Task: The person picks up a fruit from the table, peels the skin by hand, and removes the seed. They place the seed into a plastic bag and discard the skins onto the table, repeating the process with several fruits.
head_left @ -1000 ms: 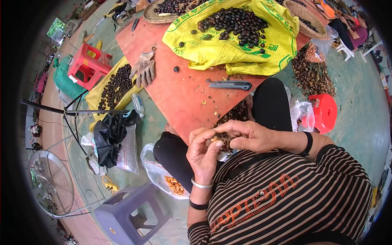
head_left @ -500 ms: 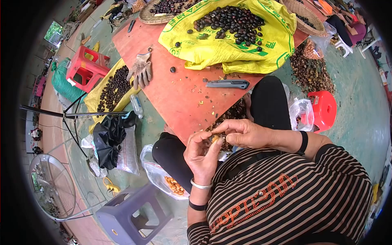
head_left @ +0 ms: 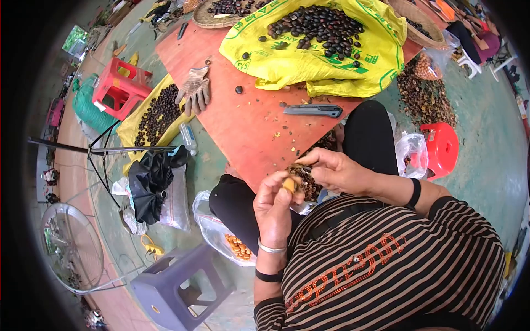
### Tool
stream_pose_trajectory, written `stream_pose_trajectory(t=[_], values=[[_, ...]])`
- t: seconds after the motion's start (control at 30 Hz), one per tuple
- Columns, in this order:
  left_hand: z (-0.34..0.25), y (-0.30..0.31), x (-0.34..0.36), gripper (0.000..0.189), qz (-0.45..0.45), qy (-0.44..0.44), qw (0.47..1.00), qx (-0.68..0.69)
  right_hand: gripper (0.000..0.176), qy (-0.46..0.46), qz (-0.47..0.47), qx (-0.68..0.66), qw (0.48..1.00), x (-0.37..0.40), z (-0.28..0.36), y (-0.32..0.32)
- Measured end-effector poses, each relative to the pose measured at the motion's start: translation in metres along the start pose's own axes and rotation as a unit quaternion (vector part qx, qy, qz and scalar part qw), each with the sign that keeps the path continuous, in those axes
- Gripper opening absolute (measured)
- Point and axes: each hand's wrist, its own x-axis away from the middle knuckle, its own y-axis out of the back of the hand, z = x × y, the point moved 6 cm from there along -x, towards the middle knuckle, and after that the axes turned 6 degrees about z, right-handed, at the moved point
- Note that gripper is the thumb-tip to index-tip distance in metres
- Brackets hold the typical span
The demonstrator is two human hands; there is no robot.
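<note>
My left hand (head_left: 273, 208) pinches a smooth yellow nut kernel (head_left: 289, 185) between thumb and fingers, above my lap. Just to its right, my right hand (head_left: 343, 172) is closed, thumb against bent forefinger; anything in that pinch is too small to make out. Below both hands lies a heap of dark shell bits (head_left: 309, 185). Dark whole nuts (head_left: 320, 27) are piled on a yellow sack (head_left: 265, 71) spread over the red board (head_left: 232, 127). A grey utility knife (head_left: 313, 110) rests on the board near my knee.
A soiled work glove (head_left: 194, 91) lies at the board's left edge. By my left knee, a clear bag (head_left: 212, 226) holds peeled kernels (head_left: 238, 247). Stools stand around me: grey (head_left: 165, 281), red (head_left: 118, 88) and red (head_left: 441, 149). A person (head_left: 486, 41) sits far right.
My hands have drawn apart; they were together around the kernel. The right hand has moved up and right, and the kernel now shows plainly in my left fingers.
</note>
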Motion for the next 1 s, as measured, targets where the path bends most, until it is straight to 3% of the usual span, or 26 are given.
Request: stream_pose_trajectory(t=[0.1, 0.13, 0.23, 0.27, 0.33, 0.37, 0.53, 0.6, 0.73, 0.8, 1.0], values=[[0.001, 0.006, 0.001, 0.027, -0.007, -0.006, 1.000, -0.003, 0.029, 0.078, 0.047, 0.083, 0.992, 0.004, 0.008, -0.008], [0.001, 0.005, 0.001, 0.029, -0.005, -0.011, 1.000, -0.014, 0.029, 0.078, 0.048, 0.082, 0.992, 0.006, 0.008, -0.006], [0.002, 0.009, 0.004, 0.038, -0.015, -0.030, 0.991, -0.128, 0.031, 0.021, 0.053, 0.303, 0.951, 0.013, 0.012, -0.003], [0.003, 0.011, 0.004, 0.041, -0.022, -0.040, 0.979, -0.198, 0.031, 0.020, 0.052, 0.301, 0.952, 0.015, 0.013, -0.006], [-0.002, 0.001, 0.002, 0.039, -0.039, -0.033, 0.981, -0.187, 0.037, 0.082, 0.031, 0.225, 0.970, 0.015, 0.021, -0.012], [-0.001, 0.001, 0.002, 0.034, -0.042, -0.040, 0.978, -0.202, 0.042, 0.107, 0.024, 0.254, 0.961, 0.014, 0.022, -0.012], [-0.006, -0.002, 0.004, 0.026, -0.054, -0.075, 0.949, -0.302, 0.044, 0.076, 0.046, 0.284, 0.955, 0.008, 0.018, -0.016], [-0.014, -0.006, 0.005, 0.024, -0.048, -0.110, 0.902, -0.416, 0.044, 0.108, 0.044, 0.321, 0.940, 0.005, 0.014, -0.015], [-0.020, -0.010, 0.005, 0.022, -0.057, -0.156, 0.858, -0.486, 0.043, 0.160, 0.020, 0.350, 0.923, 0.003, 0.017, -0.020], [-0.026, -0.020, 0.007, 0.024, -0.063, -0.191, 0.794, -0.573, 0.041, 0.199, -0.004, 0.368, 0.908, 0.001, 0.015, -0.019], [-0.028, -0.029, 0.007, 0.021, -0.078, -0.244, 0.730, -0.633, 0.038, 0.178, -0.027, 0.352, 0.918, -0.002, 0.004, -0.016]])
